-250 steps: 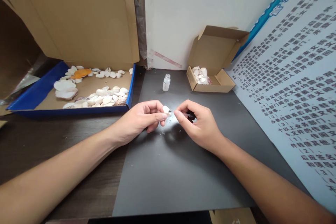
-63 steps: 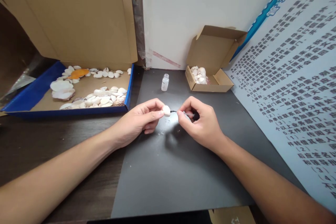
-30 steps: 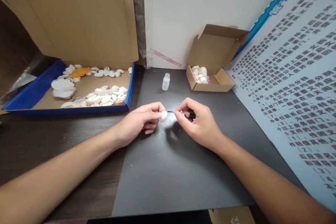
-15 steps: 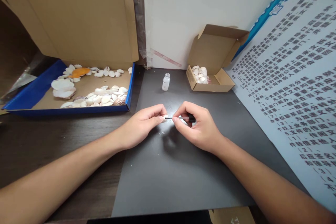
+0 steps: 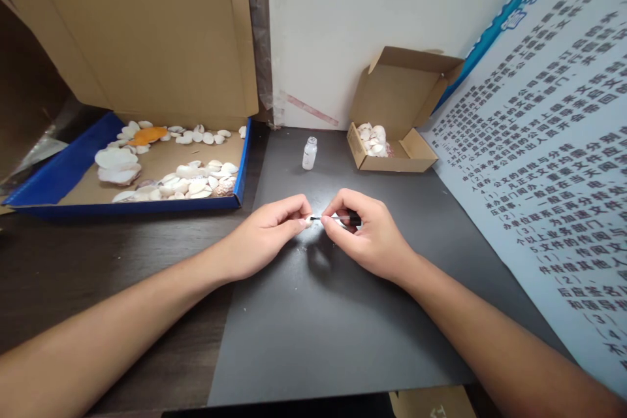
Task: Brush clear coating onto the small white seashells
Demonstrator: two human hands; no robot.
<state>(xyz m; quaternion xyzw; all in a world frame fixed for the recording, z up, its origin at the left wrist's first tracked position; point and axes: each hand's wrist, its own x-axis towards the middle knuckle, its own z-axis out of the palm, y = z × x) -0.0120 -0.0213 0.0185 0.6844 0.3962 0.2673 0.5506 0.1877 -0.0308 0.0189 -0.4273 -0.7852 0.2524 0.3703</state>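
My left hand (image 5: 267, 233) pinches a small white shell (image 5: 308, 221) low over the dark mat (image 5: 323, 326); most of the shell is hidden by my fingertips. My right hand (image 5: 365, 235) grips a thin brush (image 5: 337, 217) with a black cap, and its tip touches the shell. Both hands meet at the mat's middle. An open little clear bottle (image 5: 309, 153) stands behind them, near the wall.
A blue tray (image 5: 68, 173) with a cardboard lid holds several white shells and one orange shell at the left. A small open carton (image 5: 398, 137) with shells sits at the back right. A printed board (image 5: 548, 163) leans along the right. White crumbs dot the mat.
Both hands have sunk closer to the mat and drawn together. The shell, plainly seen a second ago, is now mostly covered by my left fingertips; the brush stays at it.
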